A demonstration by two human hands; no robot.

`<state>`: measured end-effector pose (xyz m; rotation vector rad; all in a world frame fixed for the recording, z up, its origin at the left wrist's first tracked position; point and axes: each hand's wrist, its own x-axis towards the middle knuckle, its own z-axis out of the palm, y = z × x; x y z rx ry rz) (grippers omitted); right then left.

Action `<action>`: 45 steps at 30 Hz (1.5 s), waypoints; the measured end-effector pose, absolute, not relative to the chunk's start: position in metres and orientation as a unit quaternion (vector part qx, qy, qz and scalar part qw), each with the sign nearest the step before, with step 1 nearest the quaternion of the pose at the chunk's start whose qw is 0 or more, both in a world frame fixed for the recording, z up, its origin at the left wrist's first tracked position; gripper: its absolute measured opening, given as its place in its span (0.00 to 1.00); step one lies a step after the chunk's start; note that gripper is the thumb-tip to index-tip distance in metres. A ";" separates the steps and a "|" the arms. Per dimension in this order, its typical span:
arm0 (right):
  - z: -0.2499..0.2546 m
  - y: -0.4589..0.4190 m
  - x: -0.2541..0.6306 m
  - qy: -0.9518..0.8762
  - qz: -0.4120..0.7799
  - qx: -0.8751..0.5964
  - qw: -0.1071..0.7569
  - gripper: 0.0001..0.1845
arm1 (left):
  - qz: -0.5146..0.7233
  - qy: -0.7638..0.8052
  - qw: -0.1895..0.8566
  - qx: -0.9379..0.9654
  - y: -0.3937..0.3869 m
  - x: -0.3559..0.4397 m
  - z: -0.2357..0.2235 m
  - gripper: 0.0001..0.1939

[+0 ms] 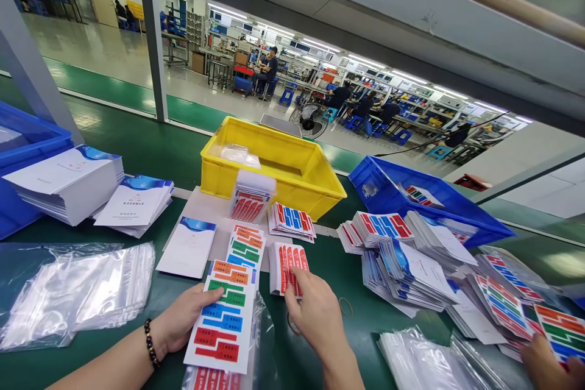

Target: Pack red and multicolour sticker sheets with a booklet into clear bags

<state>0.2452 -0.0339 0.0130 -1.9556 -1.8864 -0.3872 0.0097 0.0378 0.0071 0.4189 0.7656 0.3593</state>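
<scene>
My left hand (194, 311), with a beaded bracelet, grips a white label sheet (222, 323) printed in orange, green, blue and red, thumb on top. Under its lower end lies a clear plastic bag (262, 341) with a red-printed sheet showing. Just beyond is a stack of similar multicoloured label sheets (247, 241). My right hand (317, 311) has its thumb and index finger pinched at the near edge of a stack of red label sheets (278, 256); whether one sheet is lifted I cannot tell.
Behind stands a yellow bin (274, 186), with a blue bin (429, 207) to its right. White booklets (187, 247) lie left; more booklets (411, 274) are piled right. Clear bags (114, 286) lie near left. Another person's hand (548, 362) holds a label sheet at far right.
</scene>
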 end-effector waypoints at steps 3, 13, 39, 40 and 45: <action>0.015 -0.038 0.254 -0.703 -0.120 -0.673 0.195 0.17 | 0.181 0.352 0.898 0.191 0.038 0.009 0.005 0.22; 0.011 -0.042 0.260 -0.713 -0.054 -0.669 0.202 0.18 | 0.180 0.381 0.888 0.183 0.036 0.009 0.025 0.21; 0.002 -0.041 0.154 -0.819 -0.141 -0.416 0.370 0.12 | 0.247 0.265 0.900 0.242 0.030 0.015 -0.001 0.19; 0.002 -0.041 0.155 -0.820 -0.144 -0.414 0.370 0.12 | 0.246 0.266 0.901 0.240 0.030 0.015 -0.001 0.19; 0.007 -0.045 0.160 -0.817 -0.139 -0.417 0.374 0.16 | 0.241 0.272 0.902 0.233 0.030 0.015 0.003 0.20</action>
